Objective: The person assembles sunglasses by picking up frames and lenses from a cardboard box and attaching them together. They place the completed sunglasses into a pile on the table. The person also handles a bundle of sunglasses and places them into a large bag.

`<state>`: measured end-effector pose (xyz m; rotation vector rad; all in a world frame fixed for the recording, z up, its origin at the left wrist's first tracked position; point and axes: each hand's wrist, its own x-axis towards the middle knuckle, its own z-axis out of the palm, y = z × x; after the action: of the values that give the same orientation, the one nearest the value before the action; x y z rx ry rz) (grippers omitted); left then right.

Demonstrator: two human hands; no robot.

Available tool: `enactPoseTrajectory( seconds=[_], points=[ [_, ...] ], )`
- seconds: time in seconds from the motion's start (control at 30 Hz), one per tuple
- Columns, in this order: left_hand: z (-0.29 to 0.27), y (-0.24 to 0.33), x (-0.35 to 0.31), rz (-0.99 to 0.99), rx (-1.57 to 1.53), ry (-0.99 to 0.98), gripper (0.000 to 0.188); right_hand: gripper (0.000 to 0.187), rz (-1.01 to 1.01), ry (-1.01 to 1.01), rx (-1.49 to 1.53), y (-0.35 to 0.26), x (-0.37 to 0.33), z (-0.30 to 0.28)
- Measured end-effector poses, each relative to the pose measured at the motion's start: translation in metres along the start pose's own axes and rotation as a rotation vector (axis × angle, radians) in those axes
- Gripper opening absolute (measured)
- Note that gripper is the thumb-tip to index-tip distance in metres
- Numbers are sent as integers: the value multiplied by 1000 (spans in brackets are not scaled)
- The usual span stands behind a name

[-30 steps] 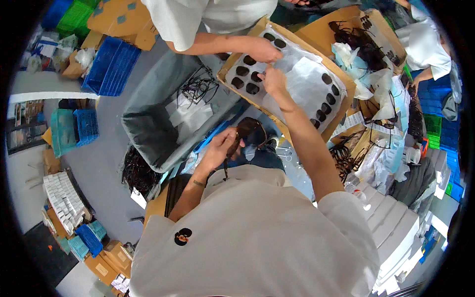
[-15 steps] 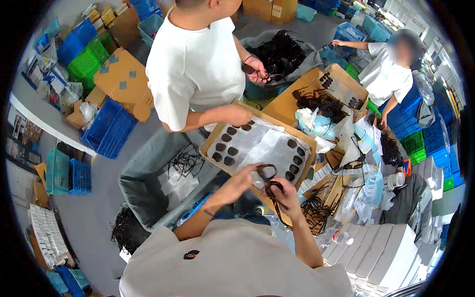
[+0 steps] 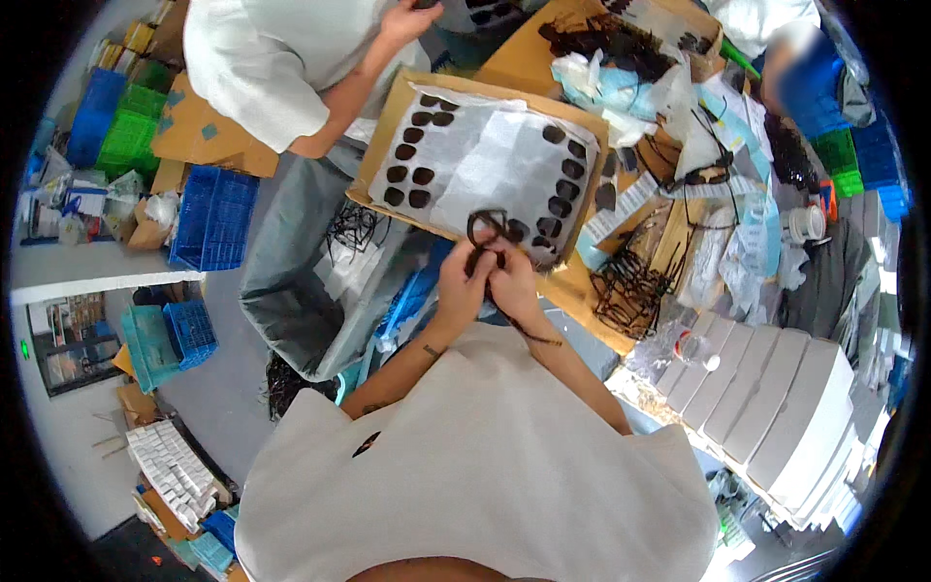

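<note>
Both my hands are close together at the near edge of a shallow cardboard tray (image 3: 400,76). Between them is a dark eyeglass frame (image 3: 472,221). One rim stands up above my fingers, and a thin dark temple slants down past my right wrist. My left hand (image 3: 463,279) is closed on the frame from the left. From the other side my right hand (image 3: 514,287) pinches it, its fingertips meeting the left ones. Dark lenses (image 3: 423,176) lie in rows along both sides of the tray's white paper lining. My fingers hide the frame's middle.
Left of me stands a grey-lined bin (image 3: 276,301) with dark frames. Tangled frames (image 3: 630,291) lie on cardboard at the right, near white boxes (image 3: 766,388) and a clear bottle (image 3: 693,349). A co-worker's arm (image 3: 354,97) is beyond the tray's far left corner.
My hands have come together on the eyeglass frame and the rim has turned upward. The view has shifted, and the nearer co-worker's hand no longer rests on the tray.
</note>
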<state>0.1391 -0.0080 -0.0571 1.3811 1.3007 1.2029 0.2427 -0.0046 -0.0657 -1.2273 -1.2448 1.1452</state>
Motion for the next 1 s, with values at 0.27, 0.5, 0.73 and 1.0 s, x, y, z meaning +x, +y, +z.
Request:
enactPoseTrajectory(
  seconds=[0.27,0.5,0.73,1.0],
  points=[
    [-53,16,29,-247,-731,280,37,23,318,55,212,21,60,-47],
    [-99,6,15,-351,-871,219,44,15,-193,215,-1388,106,187,-88],
    [-99,5,9,-331,-913,85,33,32,-8,-45,-1689,136,185,-83],
    [-48,72,50,446,402,-441,27,49,-430,-29,-282,-108,76,-132]
  ],
)
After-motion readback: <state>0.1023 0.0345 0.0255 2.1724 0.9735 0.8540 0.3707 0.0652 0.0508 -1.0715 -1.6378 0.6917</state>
